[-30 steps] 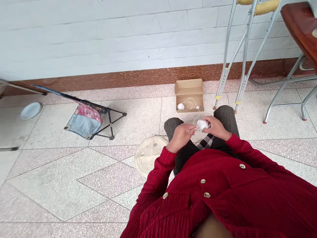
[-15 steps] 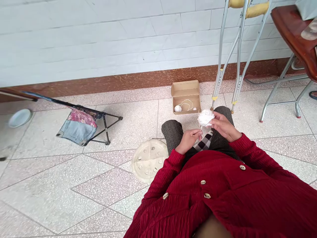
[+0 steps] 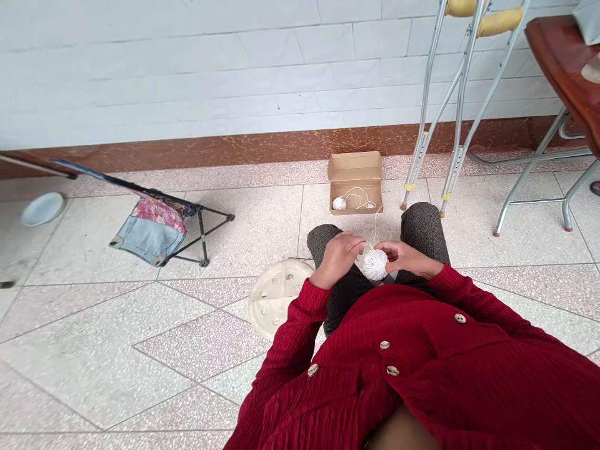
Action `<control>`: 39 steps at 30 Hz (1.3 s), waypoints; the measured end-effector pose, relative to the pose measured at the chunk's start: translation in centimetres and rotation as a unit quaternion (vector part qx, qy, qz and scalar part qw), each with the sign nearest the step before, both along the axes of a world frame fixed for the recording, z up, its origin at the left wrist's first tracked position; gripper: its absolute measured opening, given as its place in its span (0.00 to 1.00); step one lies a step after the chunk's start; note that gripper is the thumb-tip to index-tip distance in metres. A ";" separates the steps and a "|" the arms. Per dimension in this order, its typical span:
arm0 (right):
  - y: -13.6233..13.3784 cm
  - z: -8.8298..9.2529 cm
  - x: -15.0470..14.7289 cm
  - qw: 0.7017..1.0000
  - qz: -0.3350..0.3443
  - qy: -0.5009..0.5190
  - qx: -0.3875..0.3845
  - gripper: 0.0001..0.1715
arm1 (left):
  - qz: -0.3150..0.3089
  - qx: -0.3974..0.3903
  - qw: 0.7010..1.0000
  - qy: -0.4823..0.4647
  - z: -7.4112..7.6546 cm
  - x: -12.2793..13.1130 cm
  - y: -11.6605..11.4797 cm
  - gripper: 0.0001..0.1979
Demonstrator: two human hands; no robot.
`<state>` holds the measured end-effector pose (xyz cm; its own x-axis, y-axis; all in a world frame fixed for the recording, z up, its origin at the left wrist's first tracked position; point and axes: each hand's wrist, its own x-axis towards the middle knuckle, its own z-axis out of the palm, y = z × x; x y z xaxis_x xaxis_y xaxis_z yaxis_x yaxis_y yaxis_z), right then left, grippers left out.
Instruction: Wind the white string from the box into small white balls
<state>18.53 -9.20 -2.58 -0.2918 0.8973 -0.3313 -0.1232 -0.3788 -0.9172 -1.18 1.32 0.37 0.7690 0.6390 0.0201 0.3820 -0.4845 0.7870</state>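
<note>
A ball of white twine (image 3: 375,264) sits between my hands, above my lap. My right hand (image 3: 407,258) curls its fingers against the ball's right side. My left hand (image 3: 337,257) pinches at the twine beside the ball, though the exact grip is partly hidden. A thin strand (image 3: 376,226) rises from the ball to an open cardboard box (image 3: 355,184) on the floor past my knees. Inside the box lie a smaller twine ball (image 3: 339,203) and loose loops of twine (image 3: 359,197).
A pair of metal crutches (image 3: 438,119) leans by the box. A round cream disc (image 3: 276,300) lies by my left knee. At left stand a low folding stool (image 3: 157,231) and a white dish (image 3: 43,209). A red-topped table (image 3: 560,69) stands at right, with a wall behind.
The large twine ball has dropped from the raised right hand to a lower spot between both hands. My hands have come closer together.
</note>
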 end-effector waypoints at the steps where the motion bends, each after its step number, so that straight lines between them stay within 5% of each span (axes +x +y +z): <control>1: -0.2 0.8 0.1 0.999 -0.006 0.038 -0.012 0.25 | 0.010 -0.020 1.000 -0.011 -0.3 0.2 0.2 0.19; 6: -0.1 4.7 1.1 0.985 -0.127 0.114 -0.031 0.29 | 0.052 -0.130 0.989 -0.047 -2.5 1.7 -1.1 0.21; 9: 1.3 5.2 2.0 0.977 -0.182 0.113 -0.001 0.32 | 0.025 -0.161 0.986 -0.023 -3.4 2.2 -2.9 0.22; 14: 4.1 2.1 3.2 0.949 -0.265 -0.146 0.085 0.25 | -0.053 -0.108 0.992 0.026 -2.1 1.4 -4.5 0.22; 20: 2.7 -2.0 0.8 0.919 -0.118 -0.350 0.139 0.25 | -0.050 0.078 0.995 0.038 0.3 -0.1 -2.4 0.16; 23: 1.1 -2.0 -0.5 0.961 -0.022 -0.257 0.096 0.24 | -0.067 0.135 0.988 0.044 0.5 -0.1 -1.0 0.13; 27: -0.1 0.8 -0.2 1.000 0.021 0.016 0.004 0.28 | -0.058 0.105 0.993 0.011 0.3 0.2 0.6 0.14; 34: 0.6 6.8 2.4 0.985 -0.120 0.118 -0.047 0.27 | 0.050 -0.100 0.993 -0.047 -2.2 1.4 -0.7 0.21; 39: 4.8 5.9 4.4 0.977 -0.214 0.014 -0.007 0.22 | -0.012 -0.165 0.986 -0.023 -2.5 2.0 -4.3 0.21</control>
<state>22.98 -4.43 3.35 0.0998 0.9347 -0.3410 -0.2974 -0.2991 -0.9067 0.81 -2.94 -2.12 0.7870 0.5983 -0.1506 0.3332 -0.2067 0.9199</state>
